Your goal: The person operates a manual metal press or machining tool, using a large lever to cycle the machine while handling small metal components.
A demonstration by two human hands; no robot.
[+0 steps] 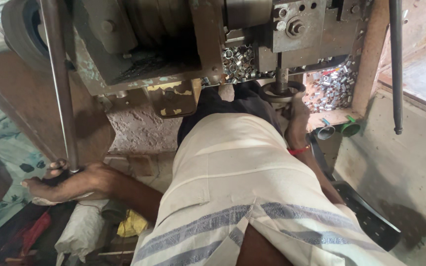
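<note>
At the far left edge a patterned cloth [11, 143] and a bit of another person were cut off by the frame, too little to tell more. Just right of that, your left hand [67, 182] was clamped around the lower end of a long metal rod [60, 83], fingers curled over it; the rod ran up and slightly left from your fist and its top left the picture, so where it ended could not be seen. Below that hand lay a white sack [77, 231] and a yellow scrap [131, 224], dim and hard to make out. Your striped white wrap [232, 192] filled the middle and hid whatever was beneath it. Above it the grey machine [173, 39] was cropped at the top, with a tray of small shiny metal sleeves [237, 61] under its block. To the right, your right hand [297, 116], a red thread at the wrist, reached up to the round handwheel [282, 91], touching its near rim; the fingers lay behind the wheel, so I cannot tell whether they were closed on it. Just right of that hand, a second heap of sleeves [331, 88] sat in a wooden box, and a dark bar [396, 64] hung down at the far right, its upper end out of view.
</note>
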